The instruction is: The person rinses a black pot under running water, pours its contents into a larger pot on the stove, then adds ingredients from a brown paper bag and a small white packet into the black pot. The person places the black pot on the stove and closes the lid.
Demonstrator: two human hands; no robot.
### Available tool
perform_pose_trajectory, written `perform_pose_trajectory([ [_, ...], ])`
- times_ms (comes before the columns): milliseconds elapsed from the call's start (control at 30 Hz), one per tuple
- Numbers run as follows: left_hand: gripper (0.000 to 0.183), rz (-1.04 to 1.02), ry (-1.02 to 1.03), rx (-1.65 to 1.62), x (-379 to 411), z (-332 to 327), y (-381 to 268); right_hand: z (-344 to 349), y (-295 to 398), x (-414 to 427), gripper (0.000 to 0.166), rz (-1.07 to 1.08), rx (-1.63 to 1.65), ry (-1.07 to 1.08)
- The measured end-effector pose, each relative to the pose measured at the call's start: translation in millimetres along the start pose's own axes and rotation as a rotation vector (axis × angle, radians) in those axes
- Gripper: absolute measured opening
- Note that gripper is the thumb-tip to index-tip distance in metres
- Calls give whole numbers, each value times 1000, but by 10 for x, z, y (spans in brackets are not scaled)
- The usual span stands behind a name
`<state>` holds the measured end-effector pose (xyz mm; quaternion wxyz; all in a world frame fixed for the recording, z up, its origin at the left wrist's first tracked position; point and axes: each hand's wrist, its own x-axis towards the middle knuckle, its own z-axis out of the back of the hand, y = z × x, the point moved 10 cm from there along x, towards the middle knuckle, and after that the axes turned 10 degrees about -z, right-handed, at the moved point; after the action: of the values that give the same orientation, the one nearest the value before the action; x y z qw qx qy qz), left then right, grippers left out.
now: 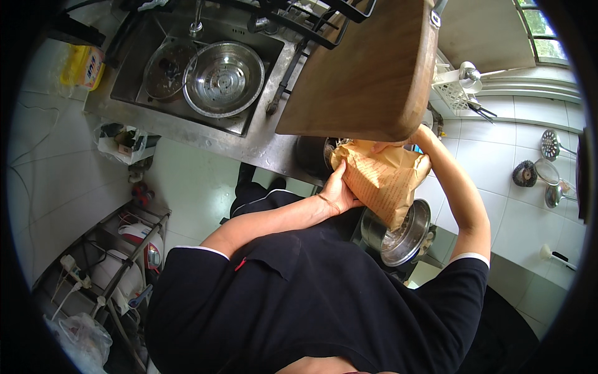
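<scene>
Both my hands hold a crumpled brown paper bag [380, 177] printed with rows of writing. My left hand [340, 189] grips its left side, fingers partly behind the paper. At the bag's upper edge is my right hand [404, 140], partly hidden by a large wooden board [369, 79] that stands out above it. Below the bag, a stainless steel pot [373, 229] and a metal basin-like vessel [411, 233] sit close together; the bag's lower corner overlaps them in view. A dark pot [312, 154] is just left of the bag. What the bag contains is hidden.
A steel sink [126, 89] at the upper left holds a metal bowl [224, 79] and a glass lid [163, 70]. Black metal racks [322, 28] jut out above the counter. Ladles and a strainer [546, 171] hang on the right wall. A metal shelf [135, 243] with appliances stands lower left.
</scene>
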<state>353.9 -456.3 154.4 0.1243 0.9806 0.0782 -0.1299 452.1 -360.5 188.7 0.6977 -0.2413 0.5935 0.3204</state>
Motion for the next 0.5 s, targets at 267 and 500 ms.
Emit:
perform_pose_trajectory([
  [267, 68, 12, -16, -1, -25, -24, -3, -73, -154, 102, 54, -82, 57, 103],
  [500, 67, 6, 5, -5, -20, -46, -16, 53, 12, -124, 52, -10, 8, -46],
])
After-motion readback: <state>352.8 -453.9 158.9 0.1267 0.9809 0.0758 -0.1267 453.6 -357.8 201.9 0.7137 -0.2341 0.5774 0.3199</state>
